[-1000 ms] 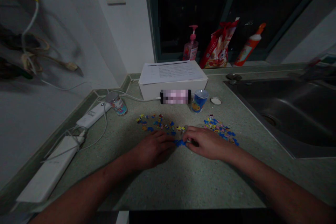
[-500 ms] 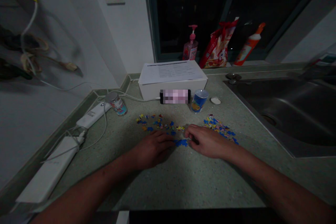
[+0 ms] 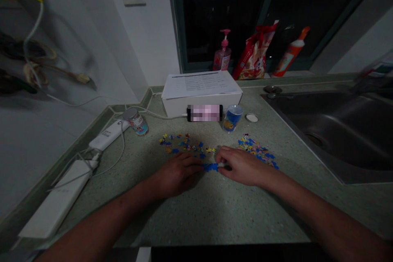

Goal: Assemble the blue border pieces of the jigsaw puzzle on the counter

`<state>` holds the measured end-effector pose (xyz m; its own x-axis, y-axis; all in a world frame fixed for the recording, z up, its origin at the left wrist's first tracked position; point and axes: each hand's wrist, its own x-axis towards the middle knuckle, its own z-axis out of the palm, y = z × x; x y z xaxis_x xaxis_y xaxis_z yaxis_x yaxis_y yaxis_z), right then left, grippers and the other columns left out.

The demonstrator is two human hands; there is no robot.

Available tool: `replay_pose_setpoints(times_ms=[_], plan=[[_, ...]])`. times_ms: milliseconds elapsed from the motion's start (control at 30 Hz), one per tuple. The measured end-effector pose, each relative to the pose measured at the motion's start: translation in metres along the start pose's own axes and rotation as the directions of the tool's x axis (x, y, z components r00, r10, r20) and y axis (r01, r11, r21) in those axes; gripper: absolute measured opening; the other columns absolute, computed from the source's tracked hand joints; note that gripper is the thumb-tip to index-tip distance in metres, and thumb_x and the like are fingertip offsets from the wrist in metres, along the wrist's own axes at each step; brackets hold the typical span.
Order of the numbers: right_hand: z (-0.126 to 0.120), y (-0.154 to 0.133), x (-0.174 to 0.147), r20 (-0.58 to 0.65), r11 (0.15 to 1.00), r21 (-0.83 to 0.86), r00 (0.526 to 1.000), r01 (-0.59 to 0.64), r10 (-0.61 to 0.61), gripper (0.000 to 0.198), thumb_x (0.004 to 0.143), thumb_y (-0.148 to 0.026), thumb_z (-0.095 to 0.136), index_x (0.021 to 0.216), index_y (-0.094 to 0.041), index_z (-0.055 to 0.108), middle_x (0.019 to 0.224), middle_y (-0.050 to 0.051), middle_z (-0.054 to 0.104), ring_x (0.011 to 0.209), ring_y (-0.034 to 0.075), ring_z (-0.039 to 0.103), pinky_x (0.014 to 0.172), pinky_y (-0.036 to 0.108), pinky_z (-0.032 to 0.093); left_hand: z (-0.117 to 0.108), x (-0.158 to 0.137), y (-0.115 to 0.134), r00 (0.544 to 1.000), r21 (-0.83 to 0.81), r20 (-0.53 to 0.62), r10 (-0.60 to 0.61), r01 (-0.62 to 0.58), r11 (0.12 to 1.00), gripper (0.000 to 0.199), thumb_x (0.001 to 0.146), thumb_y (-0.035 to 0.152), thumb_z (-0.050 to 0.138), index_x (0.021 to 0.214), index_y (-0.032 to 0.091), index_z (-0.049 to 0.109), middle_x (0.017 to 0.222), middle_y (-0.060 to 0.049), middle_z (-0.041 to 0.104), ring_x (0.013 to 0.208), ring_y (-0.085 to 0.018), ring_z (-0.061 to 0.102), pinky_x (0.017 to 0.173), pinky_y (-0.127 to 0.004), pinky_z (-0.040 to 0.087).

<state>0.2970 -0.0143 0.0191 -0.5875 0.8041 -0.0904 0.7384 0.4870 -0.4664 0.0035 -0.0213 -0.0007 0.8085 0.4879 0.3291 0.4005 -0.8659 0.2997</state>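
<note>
Flanking one blue jigsaw strip [image 3: 210, 167] on the speckled worktop [image 3: 196, 217]: left hand [image 3: 176, 175] at nine o'clock, right hand [image 3: 241, 167] at three. Two bare hands, apart, strip between them. Left is palm-down, fingers long and close together, tips by the strip's end; right is curled, thumb by the other end. Can't tell whether either pinches anything; strip ends and right fingertips partly hidden, number of joined pieces unclear.

Two clusters: left cluster of loose pieces [image 3: 185, 143] between ten and eleven o'clock, spread out; right cluster [image 3: 257, 151] toward two, packed closer, partly hidden by the right hand. Knobbly edges, blue and yellow mostly; too small to count.

One blue cylindrical can [image 3: 232, 121] at one o'clock, one round lid [image 3: 252, 118] just beside it, one see-through jar [image 3: 138, 125] with metallic cap at ten. One phone [image 3: 204, 113] at twelve, screen pixelated, in front of one white box [image 3: 202, 101] topped by printed paper [image 3: 204, 84], text unreadable. Two white plastic bars [image 3: 58, 198] around nine. One smooth steel sink [image 3: 344, 118] between two and three, cut off at the right edge.
</note>
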Motion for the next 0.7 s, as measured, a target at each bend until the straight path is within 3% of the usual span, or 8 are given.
replay_pose_setpoints(times_ms=[700], plan=[[0.0042,-0.0013,0.0017,-0.026,1.000,-0.027,1.000,0.002,-0.003,0.013,0.096,-0.018,0.073,0.108,-0.023,0.072,0.108,0.006,0.075,0.094,0.023,0.073,0.085,0.036,0.052,-0.0010,-0.0010,-0.0001,0.999,0.004,0.034,-0.025,0.025,1.000,0.020,0.111,0.021,0.060,0.123,0.021,0.077,0.120,-0.007,0.080,0.110,-0.025,0.073,0.099,-0.043,0.061]])
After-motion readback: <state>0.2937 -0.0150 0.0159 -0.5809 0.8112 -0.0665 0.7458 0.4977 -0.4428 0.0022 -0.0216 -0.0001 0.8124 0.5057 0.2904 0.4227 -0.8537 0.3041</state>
